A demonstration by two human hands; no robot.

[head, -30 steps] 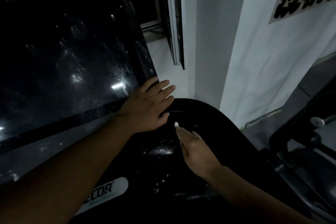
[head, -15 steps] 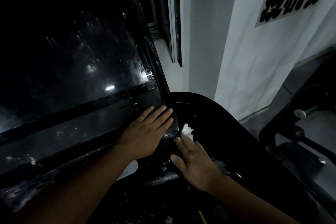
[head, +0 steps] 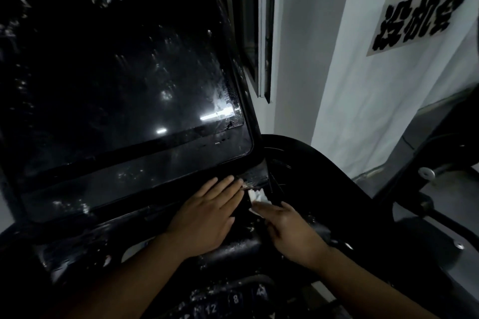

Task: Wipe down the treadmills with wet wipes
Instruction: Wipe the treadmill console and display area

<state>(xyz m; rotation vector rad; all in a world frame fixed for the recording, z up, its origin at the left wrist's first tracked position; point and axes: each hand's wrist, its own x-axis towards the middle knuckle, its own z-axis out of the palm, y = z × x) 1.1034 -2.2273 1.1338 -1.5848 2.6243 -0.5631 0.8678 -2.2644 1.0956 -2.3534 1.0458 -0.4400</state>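
Numbers 8 and 12 show on keys (head: 235, 299) at the bottom edge; the sign (head: 425, 5) on the wall (head: 363, 85) bears big black characters too blurred to read. Left hand (head: 204, 217) lies flat, fingers straight and together, on the treadmill (head: 77, 248) console just under the lower right corner of the screen (head: 116, 72). Right hand (head: 293, 230) lies beside it, fingers straight, pressing the white wipe (head: 256, 195) onto the black ledge; the wipe pokes out past its fingertips, near the left fingertips. Right of the wipe a curved black rail (head: 324, 171) sweeps round, the wall close behind it, another machine (head: 427, 163) at far right.
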